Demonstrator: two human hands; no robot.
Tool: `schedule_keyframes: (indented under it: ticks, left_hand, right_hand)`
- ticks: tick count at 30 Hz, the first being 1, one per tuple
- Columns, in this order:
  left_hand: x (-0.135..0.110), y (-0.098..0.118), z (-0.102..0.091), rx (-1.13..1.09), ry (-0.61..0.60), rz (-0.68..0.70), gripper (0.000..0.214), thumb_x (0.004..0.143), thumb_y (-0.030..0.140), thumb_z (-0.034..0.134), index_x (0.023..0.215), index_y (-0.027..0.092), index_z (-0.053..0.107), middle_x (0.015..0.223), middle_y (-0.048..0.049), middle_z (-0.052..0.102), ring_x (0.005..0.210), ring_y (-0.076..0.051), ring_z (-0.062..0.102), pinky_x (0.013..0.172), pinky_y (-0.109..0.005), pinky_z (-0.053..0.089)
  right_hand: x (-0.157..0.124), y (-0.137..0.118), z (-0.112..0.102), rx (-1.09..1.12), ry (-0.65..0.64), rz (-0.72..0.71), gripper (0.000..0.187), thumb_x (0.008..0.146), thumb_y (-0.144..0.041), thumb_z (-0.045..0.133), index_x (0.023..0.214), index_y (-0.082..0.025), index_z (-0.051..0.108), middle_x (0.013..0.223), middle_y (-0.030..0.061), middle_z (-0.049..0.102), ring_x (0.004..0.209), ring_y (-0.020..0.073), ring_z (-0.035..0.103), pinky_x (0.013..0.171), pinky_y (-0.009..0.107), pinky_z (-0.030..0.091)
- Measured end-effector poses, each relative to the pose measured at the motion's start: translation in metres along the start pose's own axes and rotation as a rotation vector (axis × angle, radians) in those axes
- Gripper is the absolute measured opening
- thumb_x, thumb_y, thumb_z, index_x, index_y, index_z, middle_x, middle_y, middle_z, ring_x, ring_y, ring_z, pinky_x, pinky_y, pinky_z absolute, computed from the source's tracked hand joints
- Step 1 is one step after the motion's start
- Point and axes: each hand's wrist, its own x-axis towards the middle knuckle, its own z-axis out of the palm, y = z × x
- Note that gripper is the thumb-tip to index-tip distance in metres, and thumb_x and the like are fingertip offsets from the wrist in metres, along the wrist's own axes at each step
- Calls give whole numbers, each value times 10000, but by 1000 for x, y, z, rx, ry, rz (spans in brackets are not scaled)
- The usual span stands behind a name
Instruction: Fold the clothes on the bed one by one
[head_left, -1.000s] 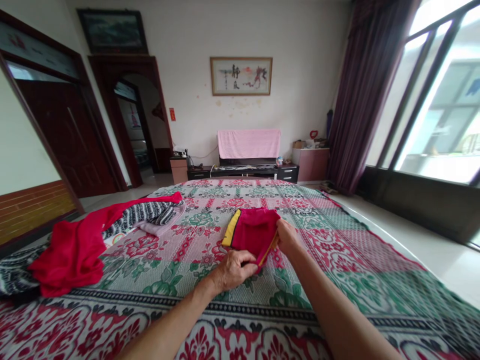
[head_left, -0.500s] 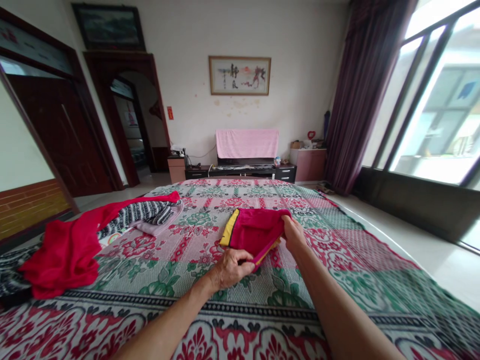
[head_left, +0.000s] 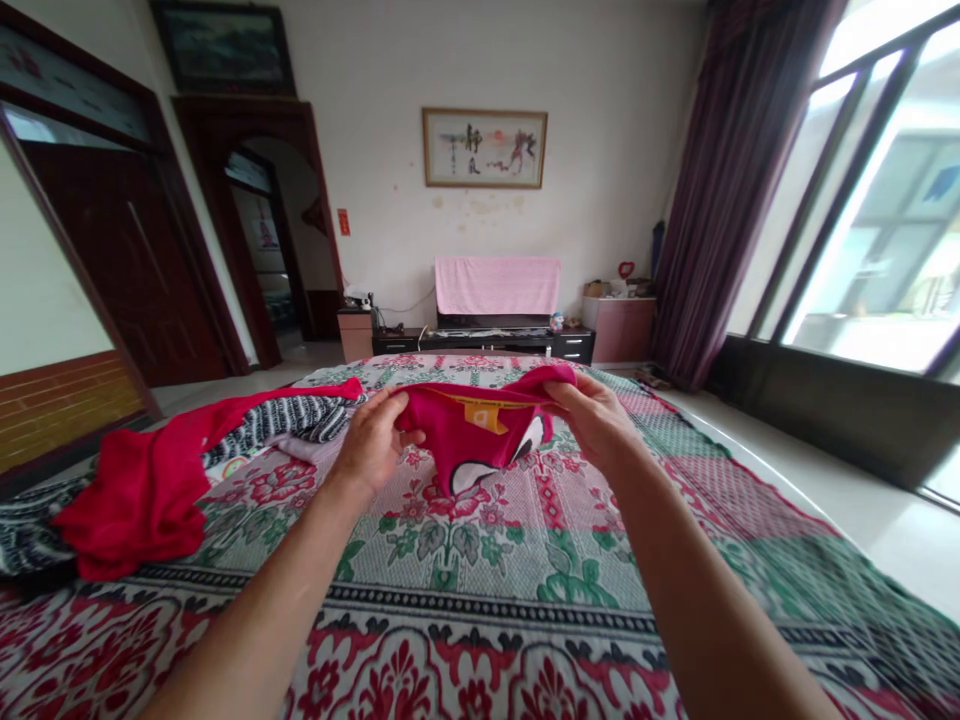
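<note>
Stretched between my two hands is a magenta garment (head_left: 442,430) with a yellow label inside its upper edge and black-and-white shapes on its lower part. Its kind is not clear to me. My left hand (head_left: 375,435) pinches the garment's left corner between thumb and fingers. At the opposite corner, my right hand (head_left: 592,412) grips the bunched edge. The cloth sags in the middle, above the flowered red, green and white bedspread (head_left: 480,570).
To the left lies a heap with a red garment (head_left: 142,500) and black-and-white knitted clothing (head_left: 277,430). A low black cabinet (head_left: 574,345) stands beyond the bedspread, near a pink cloth (head_left: 497,285). Glass panels and a purple curtain (head_left: 742,200) line the right side.
Both hands have risen, and the left has moved left. The garment, folded low over the bedspread before, is now lifted and spread, with its label and black-and-white shapes showing.
</note>
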Motion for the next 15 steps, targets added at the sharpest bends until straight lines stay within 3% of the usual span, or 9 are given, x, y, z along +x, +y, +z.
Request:
schedule_keyframes:
  ticks: [3, 6, 10, 13, 15]
  left_hand:
    - [-4, 14, -2, 55, -24, 74, 276, 709, 343, 638, 913, 162, 595, 647, 43, 569, 501, -77, 517, 432, -166, 411]
    - [-14, 19, 1, 314, -193, 138, 366, 723, 375, 662, 1029, 177, 627, 657, 38, 577, 527, -79, 514, 499, -183, 421]
    - [-32, 14, 18, 722, -394, 249, 579, 653, 349, 736, 1199, 209, 603, 719, 25, 629, 603, -109, 551, 589, -219, 445]
    - [-35, 5, 30, 870, -348, 351, 284, 754, 305, 623, 1011, 207, 697, 725, 9, 665, 652, -124, 584, 614, -228, 443]
    - [-27, 1, 33, 883, -330, 341, 199, 797, 248, 531, 848, 200, 718, 699, 9, 676, 660, -126, 598, 618, -227, 441]
  right_hand:
    - [-6, -11, 12, -38, -142, 17, 186, 777, -348, 603, 828, -198, 701, 751, 12, 699, 737, 133, 647, 701, 278, 525]
    - [-9, -4, 19, -136, -154, 87, 172, 757, -312, 620, 767, -160, 698, 660, 16, 682, 640, 127, 635, 615, 259, 521]
    - [-15, -2, 30, -127, -234, 73, 205, 765, -327, 621, 851, -158, 697, 705, 10, 689, 611, 107, 619, 576, 231, 504]
    - [-22, -15, 36, -44, -425, 57, 290, 762, -367, 641, 975, -174, 683, 845, 25, 705, 732, 123, 644, 674, 250, 519]
    - [-21, -17, 35, -6, -418, 32, 387, 767, -388, 639, 1103, -196, 640, 970, 40, 701, 849, 140, 649, 765, 275, 513]
